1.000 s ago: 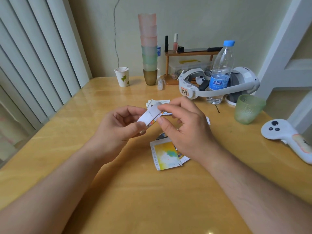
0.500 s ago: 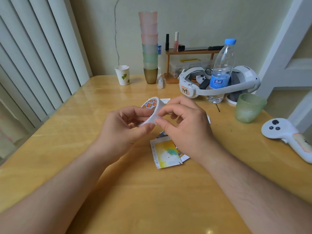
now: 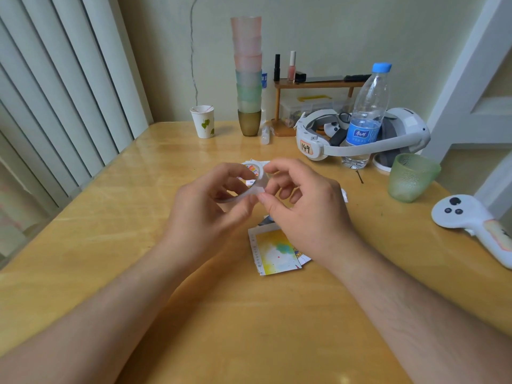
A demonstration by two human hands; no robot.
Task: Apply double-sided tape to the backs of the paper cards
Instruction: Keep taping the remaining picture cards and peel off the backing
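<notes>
Fingers (image 3: 221,173) of the left hand (image 3: 205,206) curl round a roll of double-sided tape (image 3: 249,187), the index finger passing over the top of the ring and the thumb pressing its lower edge; the roll is held above the table (image 3: 110,245), ring tilted, colourful inner label partly visible through the hole. Right hand (image 3: 302,206) sits just beside it, thumb and index finger pinched at the roll's right edge on a small white bit, likely the tape's free end, though the blur makes that hard to confirm; its other fingers are loosely curled. Whether any tape has been pulled free cannot be told. Paper cards (image 3: 273,252) lie on the table below and between the two hands: the top one shows a yellow and teal print face-up, its upper right corner hidden under the right wrist; at least one more card pokes out beneath it, count unclear. More paper (image 3: 263,162) lies beyond the hands, mostly hidden behind the roll and fingers. Further back: a paper cup (image 3: 203,121), a tall stack of tumblers (image 3: 248,76), a small wooden shelf (image 3: 318,84) with small bottles, a clear box under it with contents not readable. A water bottle (image 3: 365,117) stands in front of a white headset (image 3: 360,134) labelled 149. Green glass (image 3: 412,177) stands near the right edge; a white controller (image 3: 471,225) is cut off by the frame. Both forearms run out of the bottom edge.
</notes>
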